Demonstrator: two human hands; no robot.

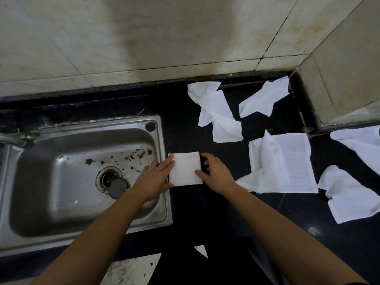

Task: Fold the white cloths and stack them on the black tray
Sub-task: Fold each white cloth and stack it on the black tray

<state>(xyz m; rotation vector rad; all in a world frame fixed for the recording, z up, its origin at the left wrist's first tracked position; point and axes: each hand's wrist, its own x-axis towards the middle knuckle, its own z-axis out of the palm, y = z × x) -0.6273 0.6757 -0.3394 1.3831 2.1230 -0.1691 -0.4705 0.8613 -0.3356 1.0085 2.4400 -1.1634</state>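
No readable text, label, brand, number or sign anywhere in view.

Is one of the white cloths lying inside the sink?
No, the sink holds only dirt specks and a drain plug, while the white cloths lie on the black counter.

A black stone counter [205,212] runs under the grip. Just left of the grip sits a steel sink [86,122], with dark debris flecked around its drain [112,179]. Beyond the grip rises a stained beige tiled wall [144,38]. Far right stands a tiled pillar [339,68].
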